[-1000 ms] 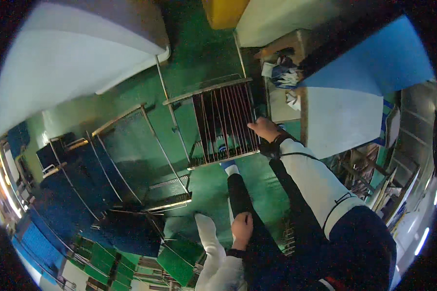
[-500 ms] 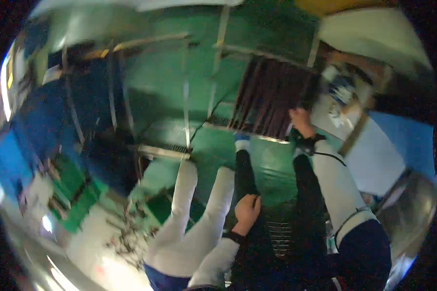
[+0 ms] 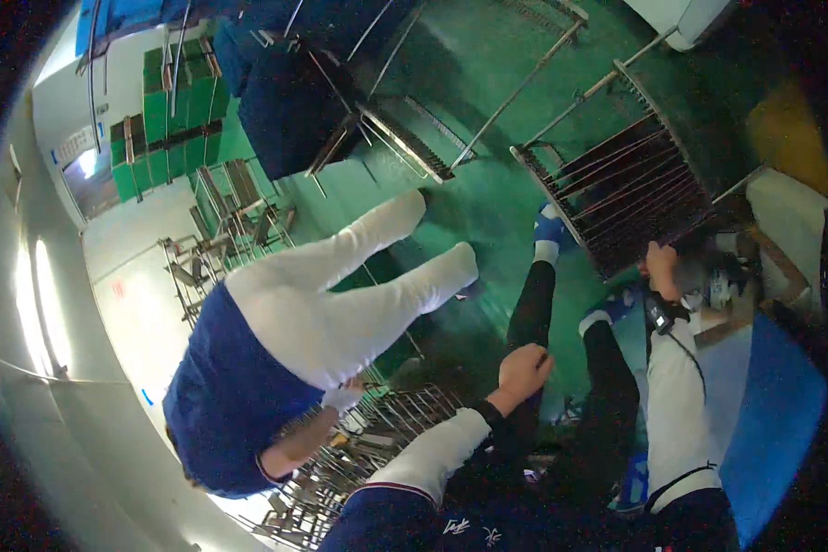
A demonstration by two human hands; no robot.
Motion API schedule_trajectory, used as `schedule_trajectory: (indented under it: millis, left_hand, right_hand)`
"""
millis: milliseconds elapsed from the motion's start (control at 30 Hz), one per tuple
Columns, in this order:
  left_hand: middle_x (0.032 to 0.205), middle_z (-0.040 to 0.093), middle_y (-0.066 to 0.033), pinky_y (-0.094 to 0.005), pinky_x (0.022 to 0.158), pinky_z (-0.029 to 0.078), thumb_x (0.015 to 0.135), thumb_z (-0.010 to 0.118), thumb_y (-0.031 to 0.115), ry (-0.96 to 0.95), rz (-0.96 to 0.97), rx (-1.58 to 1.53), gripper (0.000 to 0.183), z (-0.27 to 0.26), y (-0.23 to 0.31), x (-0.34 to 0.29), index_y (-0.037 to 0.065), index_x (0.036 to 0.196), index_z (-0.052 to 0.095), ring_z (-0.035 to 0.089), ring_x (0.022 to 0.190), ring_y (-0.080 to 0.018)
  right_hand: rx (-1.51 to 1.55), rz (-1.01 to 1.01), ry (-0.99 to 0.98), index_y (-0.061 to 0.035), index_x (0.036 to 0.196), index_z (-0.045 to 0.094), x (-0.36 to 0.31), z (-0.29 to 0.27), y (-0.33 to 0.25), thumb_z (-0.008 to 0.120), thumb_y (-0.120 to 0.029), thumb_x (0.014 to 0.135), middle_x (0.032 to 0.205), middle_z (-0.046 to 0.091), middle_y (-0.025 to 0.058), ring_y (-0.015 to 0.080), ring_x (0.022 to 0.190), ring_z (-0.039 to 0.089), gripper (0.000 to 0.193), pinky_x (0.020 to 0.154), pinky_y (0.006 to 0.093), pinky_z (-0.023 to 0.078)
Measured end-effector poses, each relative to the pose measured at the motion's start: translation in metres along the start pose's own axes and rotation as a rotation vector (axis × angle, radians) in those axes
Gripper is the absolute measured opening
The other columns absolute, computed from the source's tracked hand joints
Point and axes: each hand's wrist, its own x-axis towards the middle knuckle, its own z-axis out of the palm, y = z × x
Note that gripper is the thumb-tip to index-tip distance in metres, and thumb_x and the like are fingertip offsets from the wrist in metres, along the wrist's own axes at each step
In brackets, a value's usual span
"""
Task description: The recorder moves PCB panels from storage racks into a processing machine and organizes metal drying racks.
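Note:
My left hand point(image 3: 524, 370) hangs before my left thigh, its fingers curled in and nothing visible in them. My right hand point(image 3: 661, 267) is held farther forward on the right, fingers also curled and no object showing in it. Just beyond it stands a metal rack point(image 3: 561, 207) with notched side bars and dark brown strips point(image 3: 630, 184) across it. In the picture my right fingers lie beside the near corner of the strips; whether they touch it I cannot tell. Blue shoes point(image 3: 550, 224) on my feet show on the green floor.
A person in a blue shirt point(image 3: 235, 396) and white trousers bends close on my left, a gloved hand point(image 3: 345, 396) at several metal bars point(image 3: 414, 409). Ahead stands another rack with dark blue cloth point(image 3: 294, 120). Green boxes point(image 3: 179, 92) are far left; a blue panel point(image 3: 773, 405) is right.
The view has swung left, so the strip-filled rack sits farther right and more of the bending person shows. Both my hands stay in front of me, with fingers still curled.

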Motion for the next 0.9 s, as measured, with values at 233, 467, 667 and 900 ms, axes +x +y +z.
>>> schedule_trajectory:
  millis: [233, 467, 667, 900]
  left_hand:
    - [0.089, 0.064, -0.014, -0.0423, 0.07, 0.05, 0.084, 0.06, 0.035, -0.047, -0.141, -0.236, 0.031, 0.007, 0.006, -0.012, 0.005, 0.092, 0.066, 0.063, 0.08, -0.0331]
    - [0.106, 0.062, -0.0177, -0.0355, 0.085, 0.047, 0.077, 0.071, 0.039, 0.15, 0.198, -0.371, 0.051, -0.08, 0.03, 0.035, 0.003, 0.112, 0.061, 0.06, 0.096, -0.0304]
    - [0.103, 0.064, -0.0084, -0.0293, 0.078, 0.049, 0.081, 0.072, 0.026, -0.578, 0.02, -0.941, 0.046, -0.213, 0.093, 0.037, -0.002, 0.115, 0.058, 0.061, 0.088, -0.0164]
    - [0.102, 0.061, -0.0058, -0.0304, 0.079, 0.046, 0.083, 0.07, 0.019, -0.747, 0.305, -0.843, 0.039, -0.256, 0.177, -0.015, 0.0, 0.113, 0.056, 0.057, 0.09, -0.0163]
  right_hand:
    - [0.073, 0.028, 0.057, 0.0031, 0.072, 0.054, -0.107, -0.05, -0.052, 0.053, -0.024, 0.085, 0.056, 0.058, 0.0137, 0.0201, 0.042, 0.057, 0.03, 0.037, 0.0332, 0.044]
    - [0.0, -0.156, 0.025, 0.0009, 0.072, 0.054, -0.289, -0.113, -0.09, 0.057, -0.025, 0.087, 0.057, 0.054, 0.0067, 0.0144, 0.045, 0.054, 0.03, 0.042, 0.0304, 0.045]
    - [0.427, -0.116, -0.232, -0.0018, 0.087, 0.064, -0.454, -0.183, -0.196, 0.057, -0.03, 0.09, 0.071, 0.059, 0.0007, 0.0081, 0.06, 0.055, 0.029, 0.055, 0.027, 0.047]
    - [0.384, -0.347, 0.096, -0.0017, 0.1, 0.065, -0.57, -0.254, -0.186, 0.058, -0.035, 0.09, 0.079, 0.062, 0.0021, 0.0094, 0.075, 0.055, 0.035, 0.064, 0.0281, 0.045]
